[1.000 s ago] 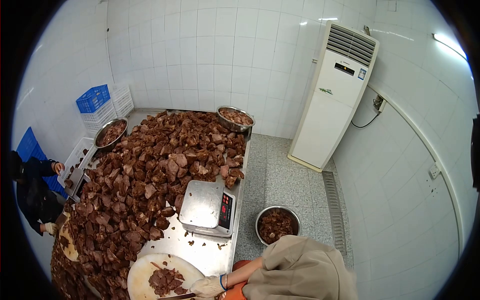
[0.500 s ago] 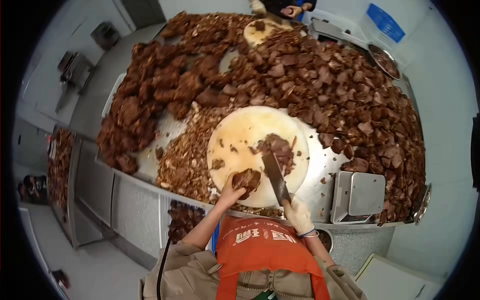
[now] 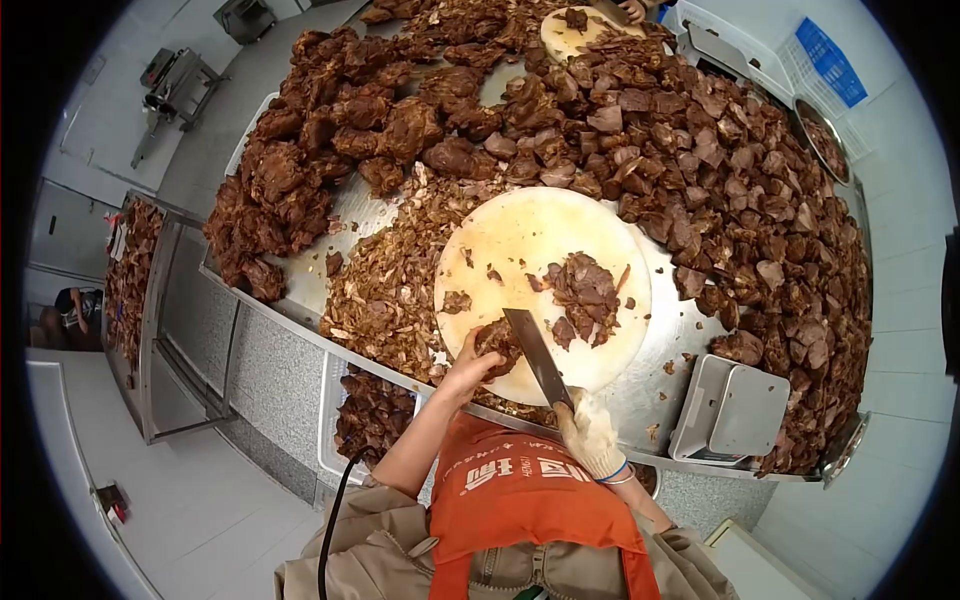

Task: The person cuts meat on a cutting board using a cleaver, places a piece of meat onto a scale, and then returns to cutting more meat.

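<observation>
My bare left hand (image 3: 470, 368) grips a chunk of brown cooked meat (image 3: 498, 343) at the near left of a round cutting board (image 3: 490, 225). In my gloved right hand (image 3: 590, 432) is a cleaver (image 3: 538, 355), its blade slanting up and left over the board, the tip end right beside the chunk. Cut meat pieces (image 3: 585, 297) lie in a small pile beyond the blade, with a few scraps scattered to the left.
Large meat chunks (image 3: 280, 190) heap at the left, trimmed scraps (image 3: 375, 285) beside the board, and cut pieces (image 3: 770, 220) across the right. A scale (image 3: 745, 408) stands at the near right. Another person's hand (image 3: 633, 12) is at a far cutting board (image 3: 570, 38).
The cleaver has shifted left, from beside the cut pile towards the chunk in my left hand. The view has tilted, so the table sits differently in it.
</observation>
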The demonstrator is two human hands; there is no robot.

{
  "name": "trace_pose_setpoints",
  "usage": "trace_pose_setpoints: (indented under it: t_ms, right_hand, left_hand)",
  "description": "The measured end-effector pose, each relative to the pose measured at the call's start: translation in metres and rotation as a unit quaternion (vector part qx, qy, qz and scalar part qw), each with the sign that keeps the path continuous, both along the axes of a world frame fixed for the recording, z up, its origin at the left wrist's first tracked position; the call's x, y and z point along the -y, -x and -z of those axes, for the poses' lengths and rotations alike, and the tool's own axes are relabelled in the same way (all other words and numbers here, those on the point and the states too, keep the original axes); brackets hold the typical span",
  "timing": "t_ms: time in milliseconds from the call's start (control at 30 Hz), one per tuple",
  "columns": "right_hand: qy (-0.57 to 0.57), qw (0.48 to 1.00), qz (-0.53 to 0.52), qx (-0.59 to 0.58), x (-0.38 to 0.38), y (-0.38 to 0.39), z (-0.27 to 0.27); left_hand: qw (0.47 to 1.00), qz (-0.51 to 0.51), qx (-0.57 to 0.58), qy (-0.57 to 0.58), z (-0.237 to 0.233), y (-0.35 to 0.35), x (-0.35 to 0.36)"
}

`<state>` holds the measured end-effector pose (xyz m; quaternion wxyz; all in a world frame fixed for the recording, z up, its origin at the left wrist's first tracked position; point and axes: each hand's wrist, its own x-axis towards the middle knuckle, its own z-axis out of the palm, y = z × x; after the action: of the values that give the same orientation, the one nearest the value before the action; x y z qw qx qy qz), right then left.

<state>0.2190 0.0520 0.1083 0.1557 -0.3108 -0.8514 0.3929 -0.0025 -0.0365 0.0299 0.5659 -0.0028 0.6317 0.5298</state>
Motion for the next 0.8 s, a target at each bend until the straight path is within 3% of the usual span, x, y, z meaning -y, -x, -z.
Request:
trace_pose_setpoints:
  t_ms: [133,233,300,333,400,433,500,567,667,733,767,800]
  right_hand:
    - [-0.022,1.0,-0.01,-0.018,0.001,0.009,0.003]
    - [-0.048,0.996,-0.037,0.067,0.0,0.014,0.012]
    - [-0.072,0.991,-0.042,0.103,0.002,0.012,0.014]
    - [-0.095,0.984,-0.05,0.141,0.005,0.01,0.015]
    - [-0.087,0.983,-0.055,0.15,0.009,-0.003,0.018]
    - [-0.085,0.982,-0.061,0.158,0.011,-0.012,0.02]
    - [-0.064,0.982,-0.062,0.165,0.012,-0.029,0.028]
    - [-0.002,0.988,0.014,0.152,0.016,-0.041,0.034]
    - [0.033,0.983,0.067,0.165,0.011,-0.04,0.031]
    - [0.031,0.982,0.064,0.174,0.01,-0.04,0.033]
    - [0.033,0.982,0.065,0.175,0.009,-0.036,0.032]
    - [0.047,0.985,0.064,0.155,0.01,-0.029,0.028]
  left_hand:
    - [0.999,0.028,0.012,0.019,0.002,0.004,-0.009]
    - [0.997,0.065,-0.006,0.041,-0.006,0.004,-0.015]
    - [0.998,0.039,-0.041,0.03,-0.003,-0.003,-0.015]
    - [0.996,0.035,-0.08,0.005,-0.001,-0.012,-0.012]
    - [0.946,0.031,-0.322,-0.029,0.059,-0.034,0.005]
    - [0.942,0.052,-0.331,0.0,0.019,-0.041,0.001]
    - [0.918,0.062,-0.392,0.005,0.025,-0.053,0.004]
    - [0.877,0.072,-0.475,0.022,0.036,-0.061,0.013]
    - [0.861,0.11,-0.496,0.033,0.017,-0.057,0.014]
    - [0.942,0.031,-0.334,-0.01,0.038,-0.042,0.017]
    - [0.951,0.004,-0.306,-0.033,0.041,-0.033,0.016]
    - [0.97,0.006,-0.242,0.032,0.016,-0.022,0.004]
